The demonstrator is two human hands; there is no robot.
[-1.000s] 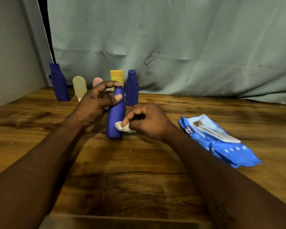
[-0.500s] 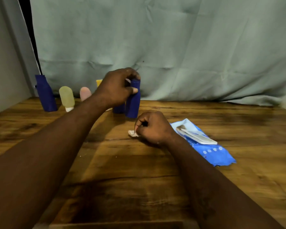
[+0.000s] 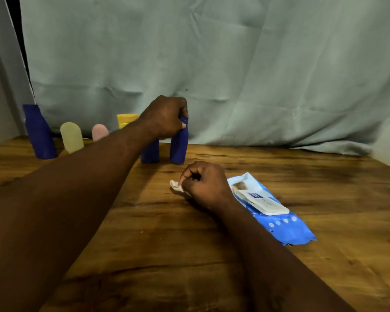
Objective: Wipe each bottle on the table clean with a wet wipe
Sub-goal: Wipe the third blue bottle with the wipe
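The left hand's (image 3: 164,118) grip is clamped round the top of a blue bottle (image 3: 179,145), which stands near the back edge of the table (image 3: 167,244), close to the hanging cloth (image 3: 234,75). The right hand's (image 3: 203,183) grip is curled tight, pinching a wet wipe (image 3: 175,185) against the table beside the wipes pack (image 3: 277,219). Bare wood lies open toward the near edge. The left forearm hides much of a second blue bottle (image 3: 150,153) and a yellow bottle (image 3: 126,119), and cuts off the foot of a pink bottle (image 3: 100,131).

Tabletop (image 3: 279,278) shows dark-grained wood with a low sheen; backdrop cloth (image 3: 234,64) hangs matt and creased; blue bottles (image 3: 178,145) look matt plastic; wipes pack (image 3: 288,228) is glossy film with a smooth white plastic lid (image 3: 266,202).
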